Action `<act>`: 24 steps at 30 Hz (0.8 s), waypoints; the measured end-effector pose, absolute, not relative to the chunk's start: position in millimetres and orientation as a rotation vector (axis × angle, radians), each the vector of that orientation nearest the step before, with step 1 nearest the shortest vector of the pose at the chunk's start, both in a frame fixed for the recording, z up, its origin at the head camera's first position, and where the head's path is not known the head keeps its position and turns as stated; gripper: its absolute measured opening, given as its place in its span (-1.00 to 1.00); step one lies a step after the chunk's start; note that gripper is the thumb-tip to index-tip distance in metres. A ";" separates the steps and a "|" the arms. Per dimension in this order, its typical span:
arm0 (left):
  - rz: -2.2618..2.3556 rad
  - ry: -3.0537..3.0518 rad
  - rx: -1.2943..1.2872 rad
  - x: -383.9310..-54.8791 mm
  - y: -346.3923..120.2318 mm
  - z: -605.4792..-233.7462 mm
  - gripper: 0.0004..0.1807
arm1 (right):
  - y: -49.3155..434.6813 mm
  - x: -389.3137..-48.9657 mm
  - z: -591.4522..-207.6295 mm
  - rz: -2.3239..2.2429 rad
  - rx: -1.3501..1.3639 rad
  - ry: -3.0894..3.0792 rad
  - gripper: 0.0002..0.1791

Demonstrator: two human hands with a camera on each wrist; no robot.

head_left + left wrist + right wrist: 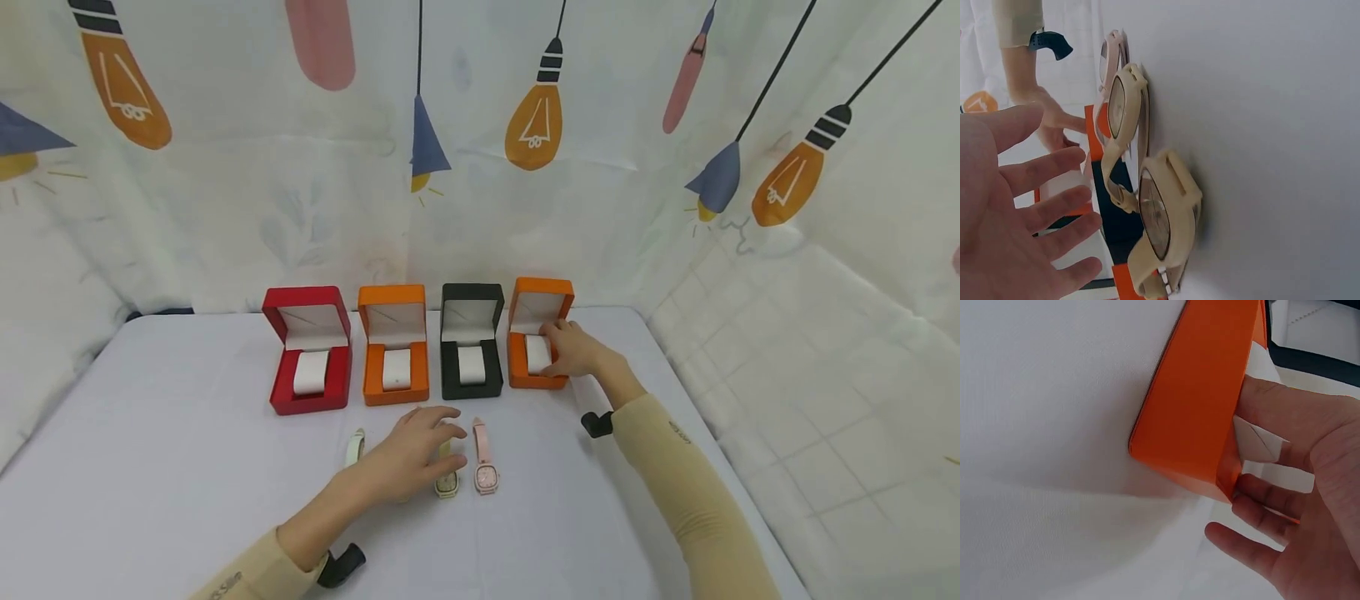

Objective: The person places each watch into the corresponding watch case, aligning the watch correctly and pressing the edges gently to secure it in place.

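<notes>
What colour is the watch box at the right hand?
Orange outside; the watch box shows best in the head view.

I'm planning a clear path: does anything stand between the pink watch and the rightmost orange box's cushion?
Yes: the right hand grips the white cushion, behind the orange box's front wall. Nothing else visible does.

Bench (172,483) surface is white. Rear curtain (337,208) is white, creased, printed with orange bulbs (534,125), blue lamps (430,146). Right sheet (787,375) bears faint grid lines. Shadows are soft.
</notes>
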State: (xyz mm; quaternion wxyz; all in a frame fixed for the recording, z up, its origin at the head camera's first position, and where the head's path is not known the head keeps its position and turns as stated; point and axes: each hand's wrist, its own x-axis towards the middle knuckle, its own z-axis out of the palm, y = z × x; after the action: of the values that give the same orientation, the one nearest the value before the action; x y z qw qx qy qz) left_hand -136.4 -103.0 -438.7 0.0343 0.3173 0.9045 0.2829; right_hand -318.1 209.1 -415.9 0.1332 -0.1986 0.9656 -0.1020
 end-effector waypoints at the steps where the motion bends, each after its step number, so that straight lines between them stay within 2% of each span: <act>1: 0.865 2.777 0.978 -136.3 -101.7 -439.3 -0.62 | 208.2 -317.8 -416.3 -0.278 -0.578 2.806 -0.18; 24: 0.801 2.804 0.958 -135.5 -84.8 -441.3 -0.76 | 200.4 -305.0 -413.6 -0.201 -0.646 2.911 -0.14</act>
State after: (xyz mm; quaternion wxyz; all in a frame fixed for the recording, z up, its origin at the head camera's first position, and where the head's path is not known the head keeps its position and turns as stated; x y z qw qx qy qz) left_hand -135.5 -84.8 -441.3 0.0359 0.3119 0.9130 0.2607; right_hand -305.0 200.4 -413.6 0.0764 -0.2154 0.9712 -0.0670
